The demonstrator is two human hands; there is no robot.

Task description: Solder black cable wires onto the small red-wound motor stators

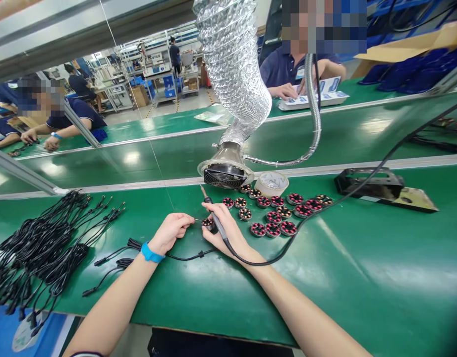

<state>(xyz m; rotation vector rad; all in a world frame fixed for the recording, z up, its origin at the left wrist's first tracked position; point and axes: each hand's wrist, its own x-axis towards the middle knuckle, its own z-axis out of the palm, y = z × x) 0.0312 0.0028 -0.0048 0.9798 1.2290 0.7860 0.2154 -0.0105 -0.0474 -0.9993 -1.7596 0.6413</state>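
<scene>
My right hand [226, 230] is closed round a soldering iron [218, 224], its tip pointing up and away. The fingers of that hand also steady a small round motor coil [207, 224] on the green bench. To the left of the coil, my left hand [173, 230], with a blue wristband [151, 253], pinches a thin wire end [197, 220] beside the coil. A black cable [187, 258] runs between my wrists. More round coils [273, 229] with red or orange windings lie right of my hands.
A fume hood [228, 171] hangs just beyond my hands, near a tape roll [272, 183]. Black cables [38, 248] are heaped at left. A metal holder [384, 188] stands at right. The iron's cord crosses the right side. People sit across the bench.
</scene>
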